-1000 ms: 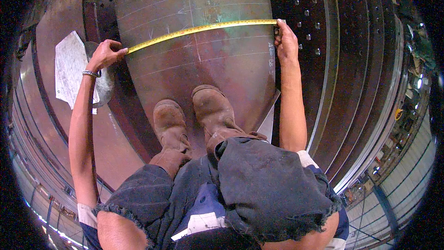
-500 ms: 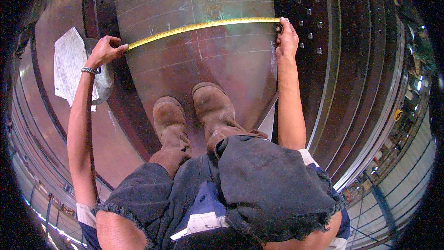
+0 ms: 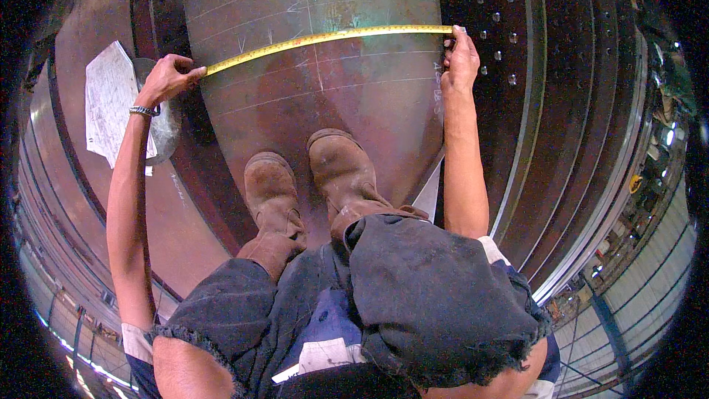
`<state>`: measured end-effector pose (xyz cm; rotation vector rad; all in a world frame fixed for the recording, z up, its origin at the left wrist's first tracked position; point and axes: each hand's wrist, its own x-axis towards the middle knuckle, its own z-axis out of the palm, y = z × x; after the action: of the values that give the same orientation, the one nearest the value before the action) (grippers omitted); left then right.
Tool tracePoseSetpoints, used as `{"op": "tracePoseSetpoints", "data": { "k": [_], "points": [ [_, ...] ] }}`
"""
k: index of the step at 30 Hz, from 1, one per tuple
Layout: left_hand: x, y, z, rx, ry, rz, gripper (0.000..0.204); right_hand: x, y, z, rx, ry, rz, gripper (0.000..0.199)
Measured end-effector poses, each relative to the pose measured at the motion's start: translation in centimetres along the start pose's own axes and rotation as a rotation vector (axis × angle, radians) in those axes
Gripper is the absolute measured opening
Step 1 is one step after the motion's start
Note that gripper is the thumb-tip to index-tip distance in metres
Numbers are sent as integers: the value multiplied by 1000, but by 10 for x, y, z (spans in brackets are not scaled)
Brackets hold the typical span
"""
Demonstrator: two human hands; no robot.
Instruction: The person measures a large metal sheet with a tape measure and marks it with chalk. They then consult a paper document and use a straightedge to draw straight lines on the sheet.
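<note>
A yellow measuring tape (image 3: 325, 38) is stretched across a brown steel plate (image 3: 384, 107) marked with several chalk lines and arrows. At the plate's left edge my left hand (image 3: 170, 77), a bracelet at its wrist, pinches one end of the tape's visible length between thumb and fingers. My right hand (image 3: 461, 63) grips the other end at the plate's right edge, the thumb on top and the fingers curled below. I cannot make out a tape case in either hand. Beneath the tape, a long chalk line crosses the plate.
My brown boots (image 3: 343, 166) stand on the plate. Left of it, a white angular sheet (image 3: 111, 103) and a grey round-edged piece (image 3: 171, 129) lie beside my left wrist. To the right run dark steel beams (image 3: 509, 148) with rows of holes, dropping below the plate's edge.
My right hand has shifted very slightly right and up with its end of the tape. The left hand stays almost where it was, and the tape remains stretched.
</note>
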<state>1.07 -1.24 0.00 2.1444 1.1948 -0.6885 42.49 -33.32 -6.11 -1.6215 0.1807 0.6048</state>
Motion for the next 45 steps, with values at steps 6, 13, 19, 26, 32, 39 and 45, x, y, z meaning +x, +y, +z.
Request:
{"op": "tracePoseSetpoints", "data": {
  "k": [6, 13, 19, 26, 32, 39, 45],
  "points": [
    [0, -2, 2, -24, 3, -11, 55, 1, 2, -1, -8, 0, 4, 14],
    [3, -6, 2, -68, -18, 20, 49, 2, 3, -3, -4, -19, -8, 15],
    [2, -5, 2, -86, -36, 21, 46, 5, 5, -3, 2, -4, -18, 16],
    [4, -11, 5, -64, -15, 16, 52, 0, 3, -1, -1, -10, 8, 15],
    [9, -31, 11, 37, 101, 41, 73, 2, 2, -2, -26, -41, 17, 19],
    [5, -9, -3, -5, -71, -42, 79, 0, -7, -9, -22, -9, 8, 20],
    [12, -16, 5, -4, 0, -41, 83, 11, -40, -33, -24, 18, -365, 18]
  ]
}}
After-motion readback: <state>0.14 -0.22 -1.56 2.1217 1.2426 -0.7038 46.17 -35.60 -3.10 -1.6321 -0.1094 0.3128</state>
